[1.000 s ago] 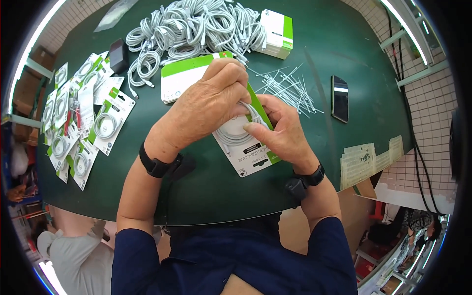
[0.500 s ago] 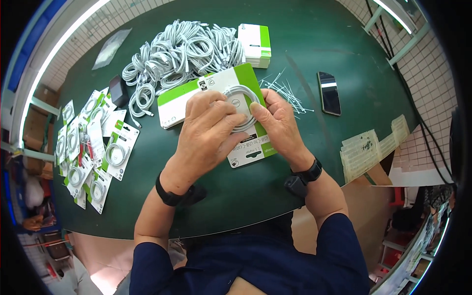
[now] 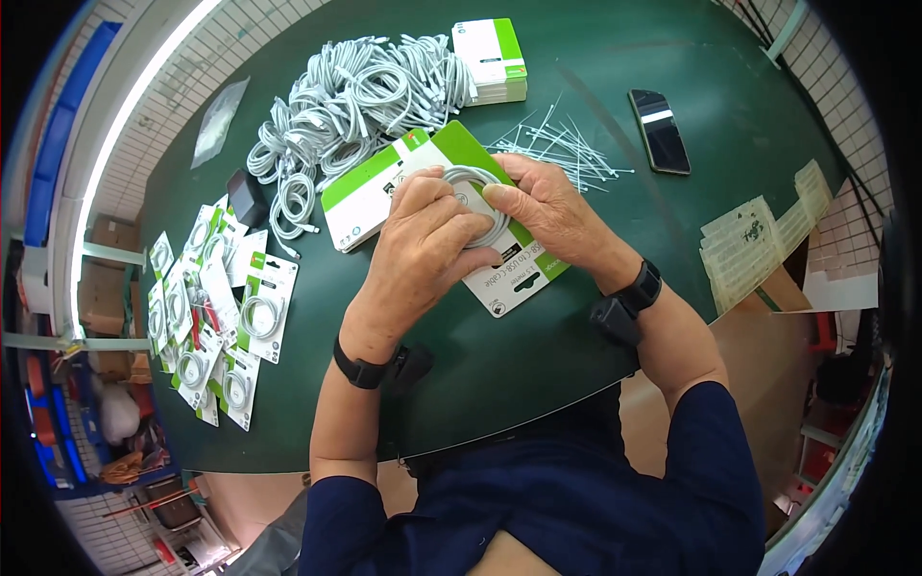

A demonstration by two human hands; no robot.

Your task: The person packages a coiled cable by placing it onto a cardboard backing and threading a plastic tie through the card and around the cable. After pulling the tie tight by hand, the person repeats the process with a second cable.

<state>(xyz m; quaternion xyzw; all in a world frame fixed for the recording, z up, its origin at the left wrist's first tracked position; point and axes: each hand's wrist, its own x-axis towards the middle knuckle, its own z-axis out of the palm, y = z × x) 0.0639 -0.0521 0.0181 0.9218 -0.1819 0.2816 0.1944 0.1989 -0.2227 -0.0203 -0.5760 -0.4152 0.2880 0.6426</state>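
Observation:
A coiled light-grey cable [image 3: 469, 174] lies against a white and green backing card [image 3: 523, 276], which is tilted with its slotted end toward me. Curled fingers of my left hand [image 3: 420, 240] press on the coil's left side, thumb low across it. From the right, my right hand [image 3: 557, 213] grips the card's edge, its thumb on the coil and its other fingers partly hidden behind. Whether a tie is between my fingers is hidden. Under the card and to its left are more white and green cards [image 3: 357, 204].
A heap of grey cables [image 3: 375, 91] lies at the back, beside a card stack [image 3: 490, 62]. White cable ties [image 3: 567, 154] and a phone [image 3: 660, 132] are at right. Carded cables [image 3: 259, 317] and a dark block [image 3: 247, 199] are at left. Taped paper [image 3: 740, 240] covers the right edge.
The head view has shifted, so the table's things sit differently in the picture. The card has turned slightly counterclockwise in my hands. Both hands keep their hold on card and coil.

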